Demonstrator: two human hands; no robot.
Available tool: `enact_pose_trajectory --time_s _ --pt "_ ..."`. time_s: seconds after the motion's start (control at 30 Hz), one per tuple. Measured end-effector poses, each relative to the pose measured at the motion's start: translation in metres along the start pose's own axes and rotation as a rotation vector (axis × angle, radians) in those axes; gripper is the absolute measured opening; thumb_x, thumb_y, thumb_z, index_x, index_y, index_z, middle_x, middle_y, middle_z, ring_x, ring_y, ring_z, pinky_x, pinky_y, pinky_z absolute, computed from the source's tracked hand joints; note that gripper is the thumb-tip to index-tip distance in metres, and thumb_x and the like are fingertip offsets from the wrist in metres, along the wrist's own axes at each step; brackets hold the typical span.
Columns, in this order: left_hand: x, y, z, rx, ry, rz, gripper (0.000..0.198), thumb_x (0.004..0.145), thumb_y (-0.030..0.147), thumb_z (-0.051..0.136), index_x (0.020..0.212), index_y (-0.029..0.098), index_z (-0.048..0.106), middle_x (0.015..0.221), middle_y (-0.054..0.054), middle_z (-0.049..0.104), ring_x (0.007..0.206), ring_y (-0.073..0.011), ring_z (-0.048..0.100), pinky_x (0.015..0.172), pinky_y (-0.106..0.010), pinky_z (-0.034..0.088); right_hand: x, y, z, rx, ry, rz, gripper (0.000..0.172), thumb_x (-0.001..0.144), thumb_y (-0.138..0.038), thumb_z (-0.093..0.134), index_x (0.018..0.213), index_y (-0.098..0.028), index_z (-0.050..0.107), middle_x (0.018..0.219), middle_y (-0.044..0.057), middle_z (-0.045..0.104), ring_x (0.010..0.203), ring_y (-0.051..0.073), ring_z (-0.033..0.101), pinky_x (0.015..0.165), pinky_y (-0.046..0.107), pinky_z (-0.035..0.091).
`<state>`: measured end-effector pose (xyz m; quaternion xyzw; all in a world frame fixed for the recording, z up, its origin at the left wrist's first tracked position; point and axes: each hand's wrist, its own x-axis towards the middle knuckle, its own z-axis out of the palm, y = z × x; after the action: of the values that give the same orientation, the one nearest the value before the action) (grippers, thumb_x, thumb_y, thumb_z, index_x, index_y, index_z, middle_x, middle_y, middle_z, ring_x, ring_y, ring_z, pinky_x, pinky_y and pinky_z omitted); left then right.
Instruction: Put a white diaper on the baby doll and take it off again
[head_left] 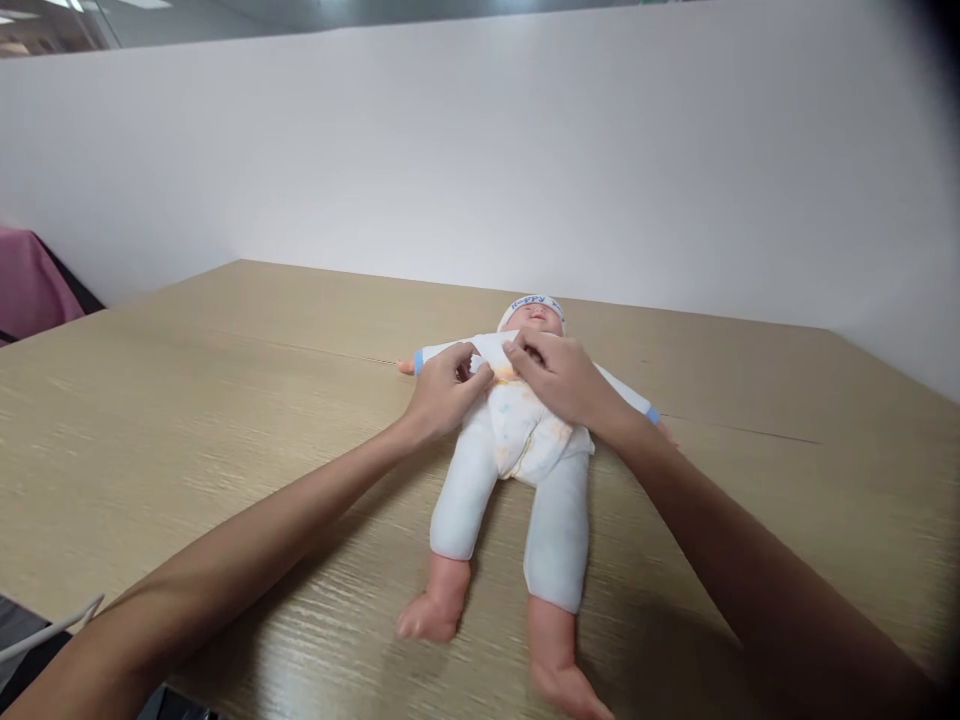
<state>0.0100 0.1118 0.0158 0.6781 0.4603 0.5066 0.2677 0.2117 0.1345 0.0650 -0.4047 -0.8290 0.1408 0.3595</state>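
A baby doll (559, 540) lies on its back, feet toward me, in a white suit with blue cuffs and a printed headband. Around its hips, over the suit, sits a white diaper (525, 430) with faint coloured prints and an orange-yellow waist strip. At the waist's left side, my left hand (448, 388) is closed, thumb and fingers pinching a white edge of the diaper. My right hand (562, 380) is bent over the doll's belly, its fingertips closed at the diaper's upper edge. It covers the right side of the waist, so its exact grip is partly hidden.
The doll rests on a wood-grain table (225, 400) with a thin seam across it. Behind the table stands a white partition (480, 160). A pink cloth (34, 285) shows at far left, and a white cable (52, 630) at the near left edge.
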Motion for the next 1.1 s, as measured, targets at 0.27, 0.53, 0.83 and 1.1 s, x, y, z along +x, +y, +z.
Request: enact_pose_trajectory --time_s 0.27,0.53,0.83,1.1 --pt "-0.008 -0.007 0.008 0.033 -0.104 0.311 0.019 0.103 0.032 0.065 0.094 0.025 0.050 0.092 -0.002 0.055 0.090 -0.0224 0.050 0.086 -0.039 0.042 -0.003 -0.002 0.008 0.064 -0.142 0.064 0.049 0.114 -0.056 0.058 0.077 -0.023 0.060 0.077 0.000 0.066 0.074 0.019 0.056 0.072 0.037 0.036" --pt "-0.007 -0.048 -0.002 -0.220 -0.075 0.062 0.041 0.110 0.053 0.062 0.139 0.026 0.049 0.131 -0.010 0.067 0.110 -0.0217 0.063 0.105 -0.038 0.052 -0.001 0.005 0.002 0.038 -0.214 0.066 0.038 0.107 -0.039 0.061 0.076 -0.024 0.047 0.074 -0.004 0.050 0.071 0.017 0.046 0.068 0.036 0.031" --pt "0.010 -0.056 0.005 -0.395 -0.198 -0.227 0.053 0.093 0.070 0.082 0.094 0.022 0.060 0.082 0.002 0.056 0.074 -0.0151 0.049 0.068 -0.029 0.039 0.003 0.009 -0.003 0.063 -0.254 0.076 0.036 0.105 -0.044 0.062 0.078 -0.024 0.050 0.077 -0.004 0.050 0.073 0.017 0.045 0.068 0.035 0.033" --pt "0.008 -0.054 0.009 -0.494 -0.202 -0.216 0.065 0.088 0.082 0.081 0.101 0.023 0.057 0.080 0.005 0.053 0.068 -0.0124 0.045 0.062 -0.026 0.035 0.001 0.012 -0.007 0.060 -0.212 0.087 0.024 0.098 -0.039 0.072 0.088 -0.025 0.055 0.082 -0.002 0.059 0.075 0.018 0.050 0.069 0.034 0.038"
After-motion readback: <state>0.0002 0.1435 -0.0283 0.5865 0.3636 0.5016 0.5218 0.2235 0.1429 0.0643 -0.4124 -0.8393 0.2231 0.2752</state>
